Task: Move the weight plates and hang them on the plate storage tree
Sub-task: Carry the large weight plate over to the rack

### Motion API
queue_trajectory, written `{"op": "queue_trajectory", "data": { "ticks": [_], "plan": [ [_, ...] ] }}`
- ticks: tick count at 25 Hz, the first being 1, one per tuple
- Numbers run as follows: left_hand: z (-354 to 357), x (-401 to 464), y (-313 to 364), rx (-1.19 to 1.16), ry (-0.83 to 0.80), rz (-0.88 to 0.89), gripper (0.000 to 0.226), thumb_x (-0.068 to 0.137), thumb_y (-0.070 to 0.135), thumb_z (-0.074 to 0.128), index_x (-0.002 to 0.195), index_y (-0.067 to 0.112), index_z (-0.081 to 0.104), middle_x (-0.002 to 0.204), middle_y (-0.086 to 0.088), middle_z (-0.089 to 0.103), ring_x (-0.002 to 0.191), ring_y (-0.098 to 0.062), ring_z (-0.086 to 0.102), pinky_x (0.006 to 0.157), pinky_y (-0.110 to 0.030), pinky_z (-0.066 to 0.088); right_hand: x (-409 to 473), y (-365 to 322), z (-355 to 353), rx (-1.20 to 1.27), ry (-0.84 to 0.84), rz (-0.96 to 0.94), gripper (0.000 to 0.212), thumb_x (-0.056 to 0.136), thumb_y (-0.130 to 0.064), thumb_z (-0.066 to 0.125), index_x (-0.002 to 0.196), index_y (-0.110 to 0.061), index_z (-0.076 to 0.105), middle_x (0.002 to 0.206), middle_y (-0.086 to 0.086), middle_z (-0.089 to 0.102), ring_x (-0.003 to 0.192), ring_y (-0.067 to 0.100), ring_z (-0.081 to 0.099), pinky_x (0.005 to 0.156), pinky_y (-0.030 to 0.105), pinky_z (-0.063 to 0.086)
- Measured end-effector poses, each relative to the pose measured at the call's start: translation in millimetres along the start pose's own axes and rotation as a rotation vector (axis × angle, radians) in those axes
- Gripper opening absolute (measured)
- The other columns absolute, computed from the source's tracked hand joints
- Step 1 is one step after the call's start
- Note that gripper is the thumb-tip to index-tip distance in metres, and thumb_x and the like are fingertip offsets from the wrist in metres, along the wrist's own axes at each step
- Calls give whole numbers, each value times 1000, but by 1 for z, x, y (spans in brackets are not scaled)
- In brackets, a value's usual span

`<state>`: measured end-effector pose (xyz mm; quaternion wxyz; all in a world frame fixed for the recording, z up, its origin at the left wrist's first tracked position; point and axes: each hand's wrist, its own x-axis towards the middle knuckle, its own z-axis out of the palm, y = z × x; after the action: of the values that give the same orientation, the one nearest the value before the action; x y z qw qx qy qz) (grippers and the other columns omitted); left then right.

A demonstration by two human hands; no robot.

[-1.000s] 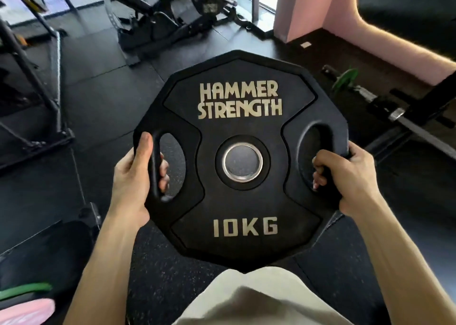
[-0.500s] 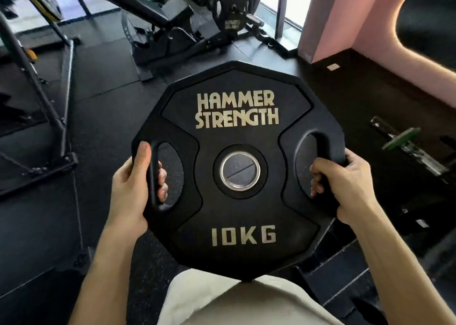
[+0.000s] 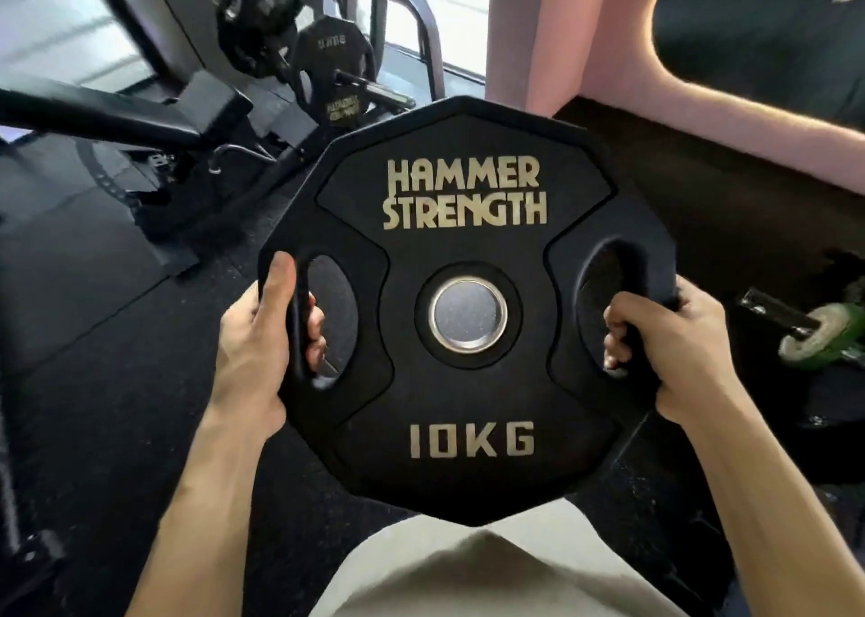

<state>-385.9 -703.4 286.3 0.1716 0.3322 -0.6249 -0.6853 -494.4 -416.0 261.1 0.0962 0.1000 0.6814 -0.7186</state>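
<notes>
Two-handed carry: left hand [image 3: 262, 349] and right hand [image 3: 669, 349] curled tight through side slots of 10 kg weight plate [image 3: 468, 307], held level at waist, likely for balance. Ahead, plates already hung on plate storage tree [image 3: 337, 78].

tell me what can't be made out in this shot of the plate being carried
Head view only:
- Left hand and right hand: most of the fingers, wrapped behind the 10 kg plate.
- Floor and feet beneath: covered by the plate and pale clothing.
- Small plate on the rack: lettering blurred, unreadable.
- Green plate: blurred, cut by the right edge.
</notes>
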Motion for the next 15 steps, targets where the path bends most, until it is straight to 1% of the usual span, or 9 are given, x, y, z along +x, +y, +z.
{"op": "queue_trajectory", "data": {
  "ticks": [3, 7, 10, 13, 15],
  "plan": [
    [39, 94, 19, 22, -63, 5, 49, 84, 66, 57, 76, 17, 53, 58, 0, 54, 45, -15, 46, 44, -24, 39, 74, -22, 27, 3, 87, -11, 24, 71, 10, 55, 61, -10, 46, 58, 14, 45, 43, 22, 39, 47, 32, 35],
    [112, 219, 41, 51, -135, 21, 51, 82, 67, 55, 72, 17, 54, 57, 0, 55, 44, -16, 45, 45, -26, 39, 192, -46, 54, 38, 151, -15, 29, 71, 10, 55, 56, -12, 45, 57, 14, 44, 43, 21, 39, 47, 31, 34],
    [176, 306, 70, 78, -203, 29, 51, 81, 66, 54, 71, 17, 54, 56, 1, 56, 41, -15, 45, 41, -22, 38, 281, -75, 70, 41, 208, 1, 28, 71, 10, 56, 55, -12, 46, 57, 15, 44, 43, 21, 39, 47, 31, 34],
    [226, 373, 93, 49, -237, 16, 49, 83, 64, 54, 71, 17, 54, 55, 1, 55, 39, -13, 44, 39, -20, 38, 348, -104, 80, 29, 252, -2, 25, 71, 7, 57, 57, -11, 47, 57, 14, 44, 44, 22, 39, 47, 31, 35],
    [261, 423, 107, 28, -282, 13, 49, 87, 62, 54, 70, 16, 54, 55, 0, 55, 38, -13, 44, 38, -20, 37, 393, -122, 88, 40, 289, -8, 27, 70, 7, 57, 55, -13, 46, 55, 13, 44, 43, 22, 39, 48, 32, 35]
  ]
}}
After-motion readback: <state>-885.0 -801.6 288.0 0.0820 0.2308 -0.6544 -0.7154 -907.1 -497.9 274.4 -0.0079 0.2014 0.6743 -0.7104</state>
